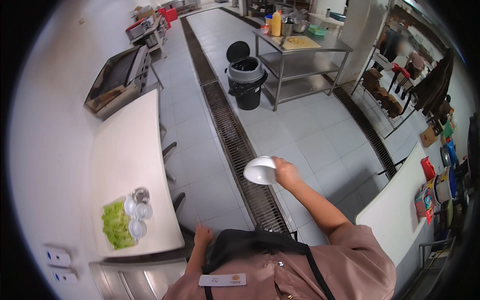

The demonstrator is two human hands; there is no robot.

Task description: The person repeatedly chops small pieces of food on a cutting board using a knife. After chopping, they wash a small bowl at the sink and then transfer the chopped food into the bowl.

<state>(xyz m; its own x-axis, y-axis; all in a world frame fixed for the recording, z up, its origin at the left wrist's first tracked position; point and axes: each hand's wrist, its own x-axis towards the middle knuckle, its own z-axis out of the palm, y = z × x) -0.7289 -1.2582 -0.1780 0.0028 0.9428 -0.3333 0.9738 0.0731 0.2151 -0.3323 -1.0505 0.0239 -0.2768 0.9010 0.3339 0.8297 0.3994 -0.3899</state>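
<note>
My right hand [287, 172] is closed on the rim of a white bowl [260, 171], holding it in the air above the floor drain. The bowl is tilted on its side, and the part of its inside that shows looks white and bare. Low beside my body, near the corner of the white table [134, 150], is my left hand [203, 234]. Its fingers are too small and partly hidden to tell their pose. On that table lie green lettuce leaves [117, 225] in a clear tray, with several small white cups [137, 228] and a metal cup [141, 194] alongside.
A long floor grate [227, 125] runs ahead of me. Beyond it stand a black-and-grey trash bin [246, 80] with its lid up and a steel table [300, 67] bearing a cutting board, bottles and bowls. A griddle [120, 75] is far left; another white table [395, 215] is right.
</note>
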